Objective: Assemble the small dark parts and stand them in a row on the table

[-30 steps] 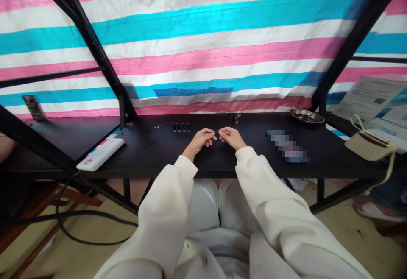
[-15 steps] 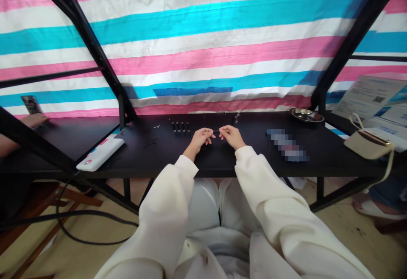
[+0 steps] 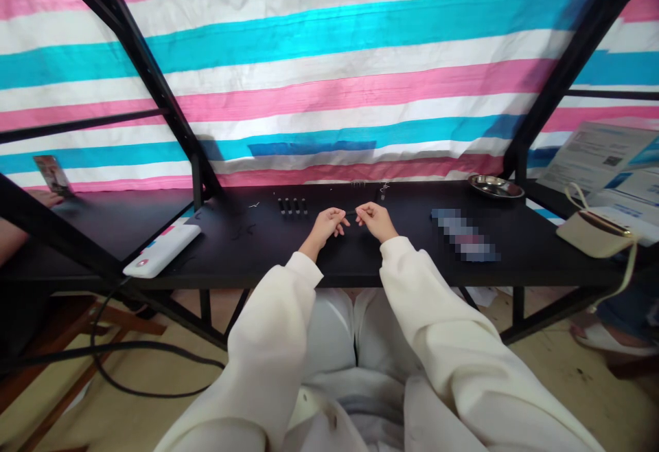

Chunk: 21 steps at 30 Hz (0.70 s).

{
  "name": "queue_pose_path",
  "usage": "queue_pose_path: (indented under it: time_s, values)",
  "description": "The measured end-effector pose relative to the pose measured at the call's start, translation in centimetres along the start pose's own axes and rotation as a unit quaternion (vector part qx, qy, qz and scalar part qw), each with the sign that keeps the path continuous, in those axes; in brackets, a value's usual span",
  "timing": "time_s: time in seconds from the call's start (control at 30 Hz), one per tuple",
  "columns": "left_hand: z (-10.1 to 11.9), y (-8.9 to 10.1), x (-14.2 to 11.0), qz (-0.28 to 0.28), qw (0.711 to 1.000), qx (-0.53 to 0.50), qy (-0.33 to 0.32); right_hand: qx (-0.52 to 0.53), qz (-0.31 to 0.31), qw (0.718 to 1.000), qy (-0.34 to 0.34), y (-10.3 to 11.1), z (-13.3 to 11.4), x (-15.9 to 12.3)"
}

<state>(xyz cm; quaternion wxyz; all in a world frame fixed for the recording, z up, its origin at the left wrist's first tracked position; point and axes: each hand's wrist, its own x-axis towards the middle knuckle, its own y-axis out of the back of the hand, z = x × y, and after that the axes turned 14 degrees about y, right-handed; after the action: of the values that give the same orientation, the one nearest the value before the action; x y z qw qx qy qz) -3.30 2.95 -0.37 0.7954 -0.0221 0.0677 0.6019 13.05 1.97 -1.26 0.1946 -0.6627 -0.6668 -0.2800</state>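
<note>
My left hand and my right hand are held close together over the black table, fingertips facing each other. Each pinches an end of a small thin dark piece, which bridges the narrow gap between them. Its kind is too small to make out against the black tabletop. Left of my left hand, several short dark cylinders with light ends stand or lie in a row. Beyond my right hand is a small cluster of white bits and a little part.
A white power bank-like box lies at the left, with a black cable below. On the right are a blurred-out item, a shiny metal dish and a beige bag. Black frame posts flank me. Another person's hand shows far left.
My hands keep their pinch and have barely shifted. At far left, the other person's hand has drawn back a little to the left.
</note>
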Motion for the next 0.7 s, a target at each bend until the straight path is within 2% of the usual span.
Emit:
queue_pose_path:
  time_s: [0.6, 0.7]
  values:
    - [0.11, -0.48, -0.14, -0.002, 0.999, 0.009, 0.033, -0.008, -0.015, 1.000, -0.009, -0.03, 0.06, -0.02]
    - [-0.11, -0.21, 0.14, 0.020, 0.999, -0.004, 0.037, -0.009, 0.006, 1.000, -0.013, 0.21, 0.07, 0.08]
